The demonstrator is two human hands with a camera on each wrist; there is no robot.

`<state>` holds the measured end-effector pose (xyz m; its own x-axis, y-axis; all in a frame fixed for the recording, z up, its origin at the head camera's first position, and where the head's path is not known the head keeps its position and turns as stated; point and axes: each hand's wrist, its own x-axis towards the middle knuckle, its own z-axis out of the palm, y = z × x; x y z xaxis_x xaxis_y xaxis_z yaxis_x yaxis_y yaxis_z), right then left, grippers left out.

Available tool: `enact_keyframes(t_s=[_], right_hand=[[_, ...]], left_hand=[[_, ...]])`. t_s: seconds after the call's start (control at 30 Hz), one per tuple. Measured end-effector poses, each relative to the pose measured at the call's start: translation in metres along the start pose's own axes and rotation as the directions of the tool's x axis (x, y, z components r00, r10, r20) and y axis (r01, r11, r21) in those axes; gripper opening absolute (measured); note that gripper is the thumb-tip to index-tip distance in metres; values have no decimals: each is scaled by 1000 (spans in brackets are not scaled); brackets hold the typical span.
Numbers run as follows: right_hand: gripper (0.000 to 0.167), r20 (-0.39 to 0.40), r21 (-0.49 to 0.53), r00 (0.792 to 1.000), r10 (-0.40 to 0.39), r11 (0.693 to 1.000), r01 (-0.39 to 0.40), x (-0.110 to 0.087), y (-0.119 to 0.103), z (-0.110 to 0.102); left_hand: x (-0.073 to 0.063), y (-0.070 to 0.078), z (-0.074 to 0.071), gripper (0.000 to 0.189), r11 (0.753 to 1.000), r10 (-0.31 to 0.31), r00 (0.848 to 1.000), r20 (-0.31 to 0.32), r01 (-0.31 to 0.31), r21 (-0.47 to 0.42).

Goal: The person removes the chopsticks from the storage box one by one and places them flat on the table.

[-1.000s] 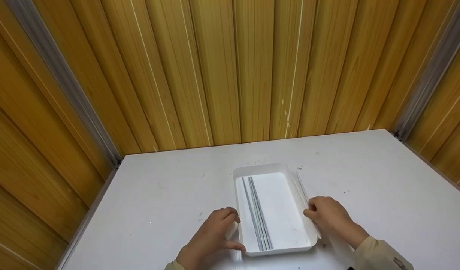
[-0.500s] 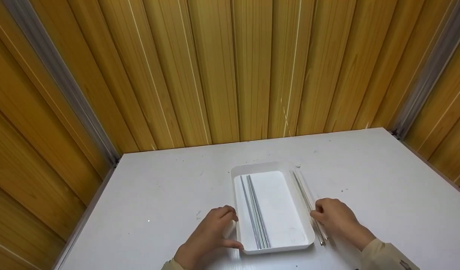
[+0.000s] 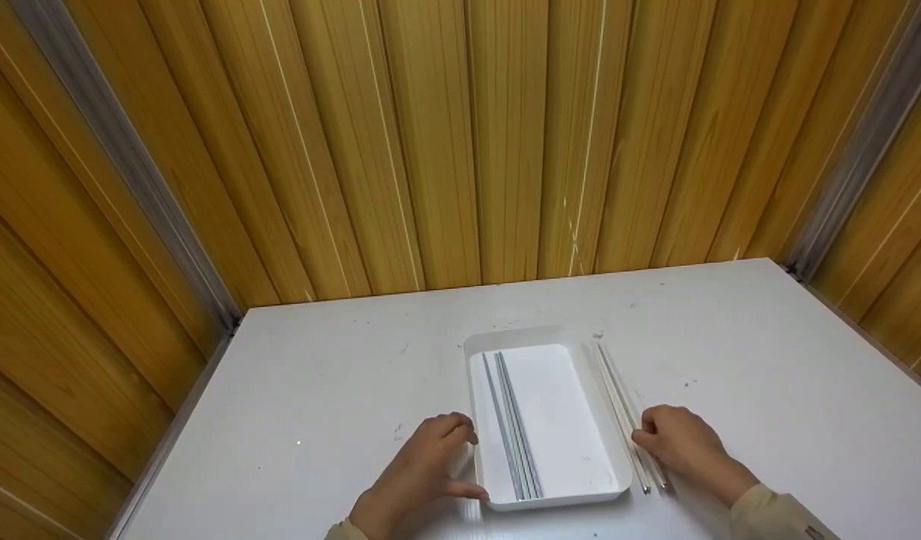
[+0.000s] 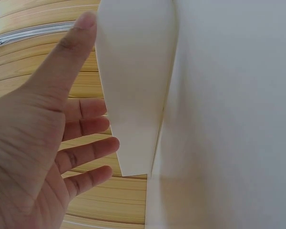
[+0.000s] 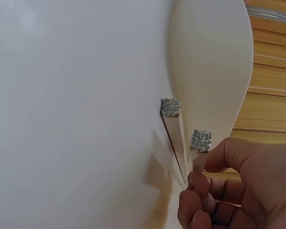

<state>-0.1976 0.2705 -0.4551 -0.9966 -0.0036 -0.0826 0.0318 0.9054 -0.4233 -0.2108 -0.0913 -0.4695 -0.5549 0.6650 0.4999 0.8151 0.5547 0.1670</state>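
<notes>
Rods [image 5: 177, 138] beside tray [image 3: 562, 420], sleeve mark [image 3: 814, 532] illegible

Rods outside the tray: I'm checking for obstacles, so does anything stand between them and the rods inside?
Yes: the tray's right wall stands between the outer rods and the inner rods; nothing else visible does.

A person's left hand [image 3: 430, 459] touches the near left corner of a white tray [image 3: 569, 420] on a pale surface [image 3: 340, 390], while the right hand [image 3: 679, 442] pinches one of two pale rods [image 3: 616, 399] just outside the tray's right wall. Inside the tray, thin grey rods [image 3: 517, 427] run lengthwise near its left side. Wood-look panels [image 3: 445, 150] rise behind the tray.
</notes>
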Motion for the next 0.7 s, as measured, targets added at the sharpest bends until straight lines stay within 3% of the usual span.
enact_keyframes(t_s=[0.7], right_hand=[[25,30,-35,999,25,999,-24,-1,10,1]], left_hand=[[0,0,0,61,1000,21,1000,-18,-21,10]])
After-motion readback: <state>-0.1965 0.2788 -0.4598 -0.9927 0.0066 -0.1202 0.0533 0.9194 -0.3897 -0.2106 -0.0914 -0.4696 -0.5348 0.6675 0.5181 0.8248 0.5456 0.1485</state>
